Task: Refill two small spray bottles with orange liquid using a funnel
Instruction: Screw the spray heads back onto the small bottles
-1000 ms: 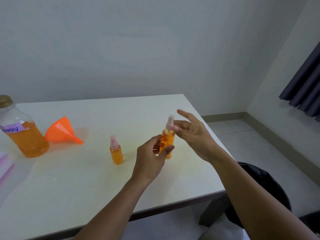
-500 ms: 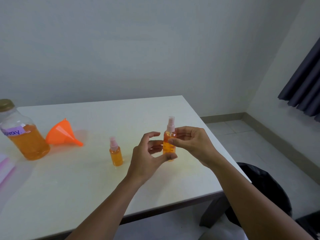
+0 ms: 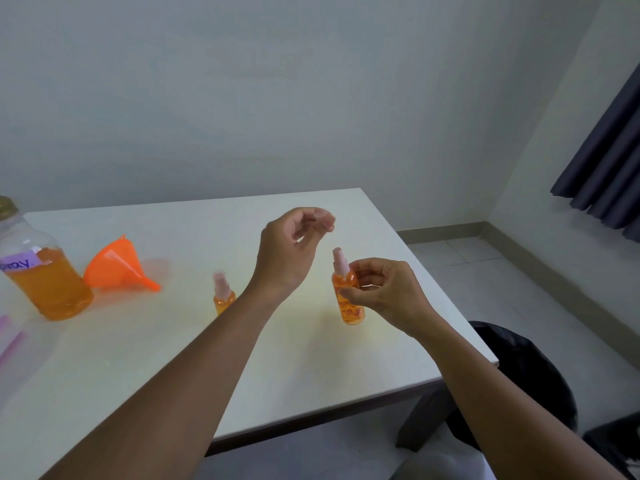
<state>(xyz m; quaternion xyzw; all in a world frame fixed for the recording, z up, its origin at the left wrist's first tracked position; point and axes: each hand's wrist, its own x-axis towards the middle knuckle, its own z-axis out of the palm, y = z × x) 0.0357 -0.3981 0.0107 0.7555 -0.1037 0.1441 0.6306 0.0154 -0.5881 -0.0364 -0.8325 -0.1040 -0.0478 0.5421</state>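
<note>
My right hand grips a small spray bottle full of orange liquid, upright, its pink nozzle bare; I cannot tell if its base touches the white table. My left hand is lifted above and left of that bottle, fingertips pinched on a small clear cap. A second small spray bottle with orange liquid stands to the left, partly behind my left forearm. The orange funnel lies on its side further left, next to a large bottle of orange liquid with a gold lid.
A pink-edged object pokes in at the table's left edge. The table's right edge runs close to my right hand, with tiled floor beyond. A dark bag sits below the table's right corner, and a dark curtain hangs at right.
My left hand has let go of the bottle and risen up and away with the clear cap. My right hand now holds the bottle alone, its nozzle uncovered.
</note>
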